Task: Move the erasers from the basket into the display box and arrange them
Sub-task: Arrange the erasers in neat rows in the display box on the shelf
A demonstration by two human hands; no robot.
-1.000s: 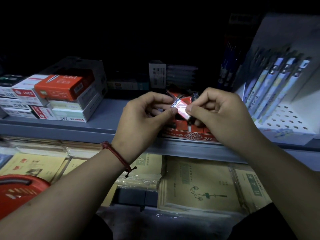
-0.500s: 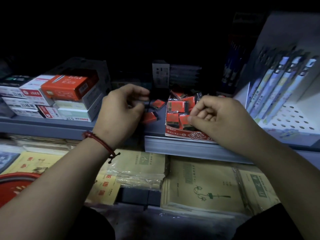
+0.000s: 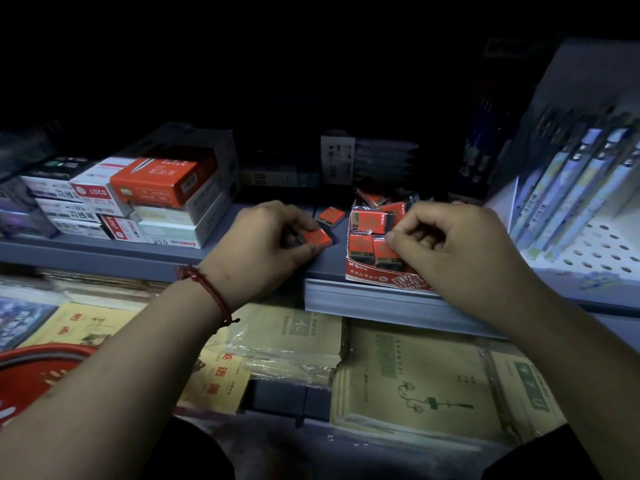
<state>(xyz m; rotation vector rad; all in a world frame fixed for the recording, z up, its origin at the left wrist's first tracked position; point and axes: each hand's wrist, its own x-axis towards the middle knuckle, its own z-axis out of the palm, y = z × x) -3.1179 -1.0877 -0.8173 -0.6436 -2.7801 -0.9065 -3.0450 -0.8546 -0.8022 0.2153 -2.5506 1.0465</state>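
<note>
A red display box [image 3: 377,277] sits at the shelf's front edge, holding several red and black erasers [image 3: 367,221]. My right hand [image 3: 460,247] is over the box, its thumb and curled fingers pinching an eraser in the front row. My left hand [image 3: 263,251] rests on the shelf to the left of the box and grips a loose red eraser [image 3: 320,237]. Another loose eraser [image 3: 331,215] lies on the shelf just behind it. The red basket [image 3: 38,372] shows at the lower left, partly behind my left forearm.
Stacked stationery boxes [image 3: 138,199] fill the shelf's left side. A white pegboard rack with pens [image 3: 581,188] stands at the right. Exercise books in plastic wrap [image 3: 415,386] lie on the lower shelf. The back of the shelf is dark.
Both hands held one wrapped eraser together in front of the box a second ago. They have parted: the left went down to a loose eraser on the shelf, the right down into the box.
</note>
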